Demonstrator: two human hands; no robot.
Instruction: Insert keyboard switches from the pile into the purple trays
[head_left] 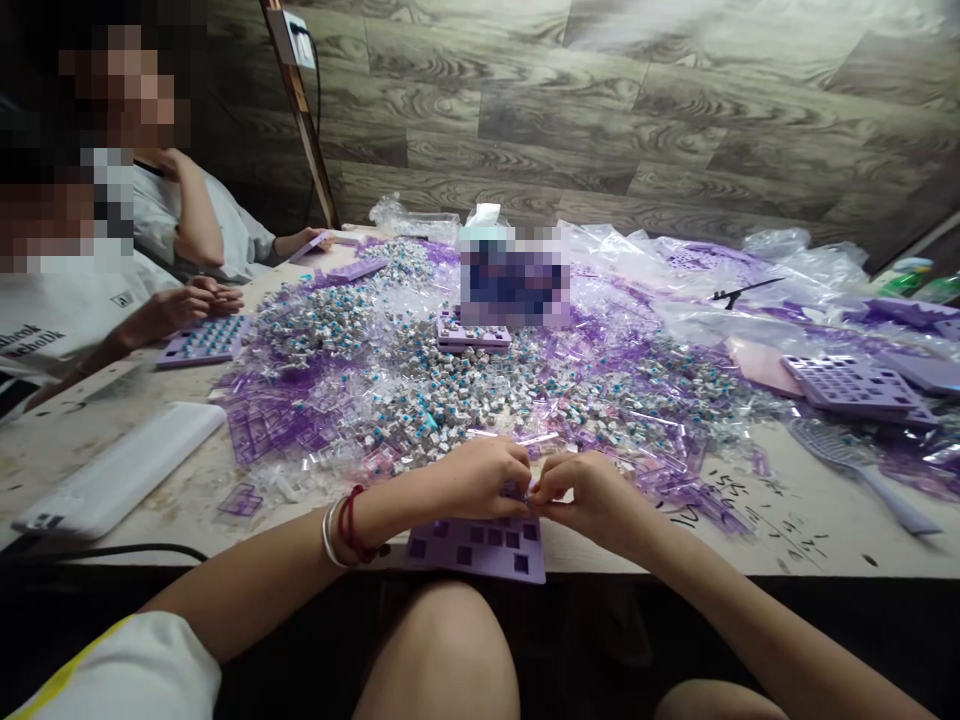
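Observation:
A purple keyboard plate (487, 555) with square holes lies at the table's front edge, its near corner sticking out over the edge. My left hand (476, 475) is bent over the plate's far part, fingers closed and hiding some of it. Right beside it, my right hand (585, 500) pinches with thumb and forefinger at the plate's far right corner. The fingertips of both hands nearly meet there; whatever small piece is between them is too hidden to name. Beyond my hands spreads a heap of white and blue key switches (450, 385).
Purple clear plastic pieces (289, 415) surround the heap. A small stack of plates (474, 335) stands amid it. At left lies a white oblong device (124, 470); at right, a hairbrush (862, 470) and more plates (851, 385). Two people sit left, one with a switch-filled plate (206, 342).

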